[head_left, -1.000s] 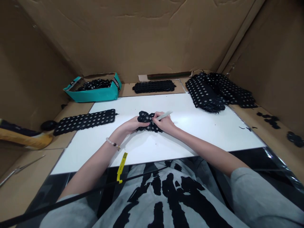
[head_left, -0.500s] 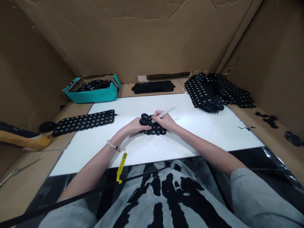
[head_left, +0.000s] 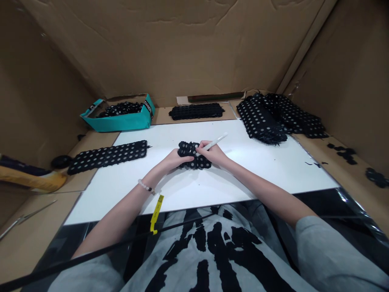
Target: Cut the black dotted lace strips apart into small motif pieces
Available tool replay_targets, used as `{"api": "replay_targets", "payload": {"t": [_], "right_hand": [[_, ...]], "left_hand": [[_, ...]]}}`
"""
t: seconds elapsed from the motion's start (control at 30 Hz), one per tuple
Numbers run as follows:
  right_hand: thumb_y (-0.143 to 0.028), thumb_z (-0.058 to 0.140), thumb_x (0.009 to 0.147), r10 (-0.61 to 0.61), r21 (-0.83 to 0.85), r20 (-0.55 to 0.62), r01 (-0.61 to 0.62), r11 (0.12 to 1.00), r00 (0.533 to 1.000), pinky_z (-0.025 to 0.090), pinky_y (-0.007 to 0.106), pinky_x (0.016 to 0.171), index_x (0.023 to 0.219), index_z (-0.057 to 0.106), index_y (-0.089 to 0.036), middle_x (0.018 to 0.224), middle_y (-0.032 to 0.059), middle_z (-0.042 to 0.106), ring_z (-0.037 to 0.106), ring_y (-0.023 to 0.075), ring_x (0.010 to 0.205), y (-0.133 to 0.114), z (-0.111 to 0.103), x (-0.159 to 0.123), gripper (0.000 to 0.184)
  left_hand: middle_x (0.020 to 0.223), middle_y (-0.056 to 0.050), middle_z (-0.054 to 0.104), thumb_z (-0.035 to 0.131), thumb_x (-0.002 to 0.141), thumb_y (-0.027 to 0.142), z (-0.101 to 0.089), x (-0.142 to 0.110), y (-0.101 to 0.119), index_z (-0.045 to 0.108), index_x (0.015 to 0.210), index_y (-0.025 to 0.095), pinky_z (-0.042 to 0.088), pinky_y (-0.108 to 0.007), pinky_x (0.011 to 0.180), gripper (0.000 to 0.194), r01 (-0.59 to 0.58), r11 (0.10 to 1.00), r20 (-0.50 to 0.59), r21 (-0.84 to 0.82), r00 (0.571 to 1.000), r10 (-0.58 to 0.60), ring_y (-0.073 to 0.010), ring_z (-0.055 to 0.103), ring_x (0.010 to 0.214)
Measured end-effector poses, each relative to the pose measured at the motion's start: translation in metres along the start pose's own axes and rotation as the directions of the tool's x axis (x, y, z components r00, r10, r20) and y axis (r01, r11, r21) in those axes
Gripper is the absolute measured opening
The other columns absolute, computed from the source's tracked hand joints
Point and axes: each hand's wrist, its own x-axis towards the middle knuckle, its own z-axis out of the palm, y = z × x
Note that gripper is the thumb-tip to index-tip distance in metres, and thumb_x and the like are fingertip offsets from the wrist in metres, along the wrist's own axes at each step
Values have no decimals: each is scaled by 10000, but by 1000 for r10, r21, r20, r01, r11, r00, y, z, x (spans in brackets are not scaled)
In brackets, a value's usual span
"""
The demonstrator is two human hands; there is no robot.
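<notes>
My left hand (head_left: 177,159) grips the left side of a small black piece with rows of pale round dots (head_left: 203,162), its thumb lying across the front. The piece is bunched or folded near that hand and rests over the white board (head_left: 231,186). Between the fingers of my right hand (head_left: 212,153) is a slim white pen-like tool (head_left: 219,138), its upper end slanting up to the right. Its lower end meets the dotted piece by my left thumb; the tip is hidden among the fingers.
A teal box (head_left: 121,123) holding dotted pieces stands at the back left. Dotted black strips lie left (head_left: 109,157), at the back (head_left: 197,111) and stacked at the right (head_left: 261,119). Tweezers (head_left: 30,215) and a yellow-and-dark container (head_left: 33,176) are at far left. Cardboard walls surround the work.
The dotted piece has shifted slightly upward and its top edge looks more bunched. My right hand, with the white tool, has moved a little to the right.
</notes>
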Motion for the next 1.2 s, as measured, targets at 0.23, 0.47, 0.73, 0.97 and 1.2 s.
{"api": "replay_targets", "payload": {"t": [0.23, 0.47, 0.73, 0.97, 1.2], "right_hand": [[-348, 598, 754, -36, -15, -8, 36, 999, 999, 292, 260, 585, 610, 494, -197, 565, -46, 449, 404, 119, 592, -2, -2, -1, 232], [-381, 591, 757, -21, -14, -25, 21, 1000, 999, 298, 261, 587, 637, 500, -200, 587, -42, 479, 423, 125, 601, 2, 1, 0, 236], [-367, 556, 792, -149, -200, -39, 138, 970, 988, 349, 279, 669, 633, 490, -211, 662, -12, 552, 493, 152, 695, 11, 11, -3, 232], [-419, 663, 715, 69, 298, -60, -48, 953, 996, 443, 307, 812, 634, 507, -199, 1122, 75, 658, 585, 204, 1032, 16, -13, 20, 282], [-431, 758, 627, 276, 619, 203, -342, 707, 939, 507, 337, 725, 716, 442, -228, 783, 19, 623, 614, 181, 786, 0, -8, 14, 386]], "left_hand": [[876, -77, 729, 839, 537, 289, -1, 2, -2, 695, 903, 134, 520, -366, 766, 422, 27, 997, -13, -66, 1000, -28, -239, 664, 832], [923, -89, 735, 866, 528, 309, -2, 3, -3, 697, 946, 145, 513, -366, 794, 479, 44, 984, 14, -175, 999, -42, -243, 671, 857], [1034, -89, 724, 819, 605, 308, -7, 0, -1, 685, 1029, 170, 512, -359, 835, 466, 27, 994, 114, -106, 993, -15, -255, 655, 965], [1019, -94, 725, 811, 594, 299, -15, -1, 9, 661, 997, 175, 546, -336, 796, 448, 5, 976, -37, -217, 999, -13, -261, 666, 965], [948, -52, 720, 752, 648, 297, -12, 1, 9, 642, 922, 174, 560, -273, 717, 320, -4, 865, -115, -502, 991, -62, -183, 664, 840]]}}
